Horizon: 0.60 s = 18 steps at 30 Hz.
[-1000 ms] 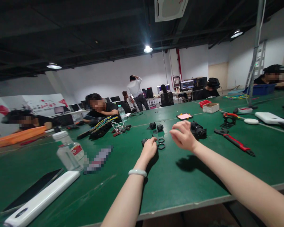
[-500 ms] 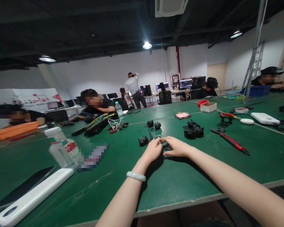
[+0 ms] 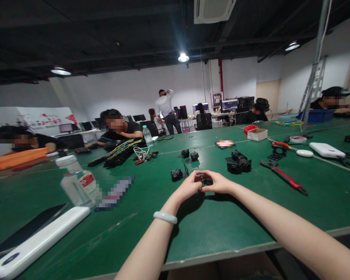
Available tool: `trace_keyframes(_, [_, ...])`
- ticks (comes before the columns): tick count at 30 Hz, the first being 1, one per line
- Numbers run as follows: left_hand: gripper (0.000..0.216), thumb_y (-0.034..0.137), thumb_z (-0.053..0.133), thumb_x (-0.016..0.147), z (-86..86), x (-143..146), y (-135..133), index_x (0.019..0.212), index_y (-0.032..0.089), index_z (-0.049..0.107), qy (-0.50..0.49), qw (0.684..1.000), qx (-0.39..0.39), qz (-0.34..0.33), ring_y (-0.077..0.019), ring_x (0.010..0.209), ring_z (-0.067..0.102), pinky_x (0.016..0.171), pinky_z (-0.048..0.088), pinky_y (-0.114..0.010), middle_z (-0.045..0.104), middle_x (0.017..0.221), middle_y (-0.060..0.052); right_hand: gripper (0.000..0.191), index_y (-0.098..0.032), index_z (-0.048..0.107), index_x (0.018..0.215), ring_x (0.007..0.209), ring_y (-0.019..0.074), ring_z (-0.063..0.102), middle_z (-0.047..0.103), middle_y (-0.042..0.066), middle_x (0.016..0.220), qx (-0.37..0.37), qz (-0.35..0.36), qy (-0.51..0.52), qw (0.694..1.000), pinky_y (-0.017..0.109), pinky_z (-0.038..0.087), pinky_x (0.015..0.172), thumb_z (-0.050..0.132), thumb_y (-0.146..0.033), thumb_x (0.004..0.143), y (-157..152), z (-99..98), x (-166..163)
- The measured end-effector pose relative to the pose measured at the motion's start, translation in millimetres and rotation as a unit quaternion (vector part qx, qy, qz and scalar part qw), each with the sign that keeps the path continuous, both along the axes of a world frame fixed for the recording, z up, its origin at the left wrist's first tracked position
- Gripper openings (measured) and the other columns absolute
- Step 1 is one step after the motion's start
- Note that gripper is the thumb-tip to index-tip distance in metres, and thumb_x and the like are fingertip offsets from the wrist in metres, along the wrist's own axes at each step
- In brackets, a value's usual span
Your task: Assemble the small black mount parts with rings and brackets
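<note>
Near the middle of the green table, my left hand (image 3: 190, 186) and my right hand (image 3: 219, 182) meet with curled fingers around a small black part (image 3: 204, 180). The fingers cover much of it, so its exact kind does not show. Just left of my left hand lies a black camera-like module (image 3: 177, 175) with a thin bracket. Two smaller black pieces (image 3: 193, 156) sit beyond my hands. To the right of my right hand stands a cluster of black modules (image 3: 238, 162).
Red-handled adjustable pliers (image 3: 284, 177) lie at the right, with a white box (image 3: 257, 134) behind. A clear plastic bottle (image 3: 76, 182) and a long white device (image 3: 41, 243) are at the left. A metal pole (image 3: 313, 74) rises at the far right. Several people sit around the table.
Both hands have tipped and come closer together. My right thumb has moved in toward my left thumb, and the fingers now form a ring around the black part.
</note>
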<state>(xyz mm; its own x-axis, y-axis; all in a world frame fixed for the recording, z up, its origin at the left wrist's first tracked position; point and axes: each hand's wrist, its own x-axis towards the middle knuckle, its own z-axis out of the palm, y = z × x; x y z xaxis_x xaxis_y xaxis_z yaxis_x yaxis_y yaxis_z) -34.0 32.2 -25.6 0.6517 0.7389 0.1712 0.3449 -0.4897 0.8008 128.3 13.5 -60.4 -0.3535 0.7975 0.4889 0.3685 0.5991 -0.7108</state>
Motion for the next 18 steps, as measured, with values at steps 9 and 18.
trace_keyframes(9, [0.066, 0.002, 0.047, 0.052, -3.3, -10, 7, 0.114, 0.020, 0.029, -0.033, 0.996, -0.079, -0.016, -0.0146, 0.081, 0.049, 0.056, 0.039, -0.019, 0.046, 0.096, -0.007, 0.062, -0.016, 0.044, 0.111, 0.096, 0.0210, 0.051, 0.053, 0.010, 0.107, -0.037, 0.006, 0.023, 0.999, 0.037, 0.039, 0.085, 0.066, -0.038, 0.057, 5, -5.3, 2])
trace_keyframes(18, [0.061, 0.002, 0.049, 0.053, -4.6, -13, 11, 0.110, 0.019, 0.034, -0.063, 0.993, -0.103, -0.020, -0.0136, 0.080, 0.049, 0.061, 0.040, -0.020, 0.048, 0.092, -0.005, 0.061, -0.017, 0.044, 0.111, 0.095, 0.0205, 0.051, 0.053, 0.008, 0.106, -0.047, 0.019, 0.025, 0.998, 0.037, 0.039, 0.084, 0.065, -0.038, 0.058, 6, -6.1, 3])
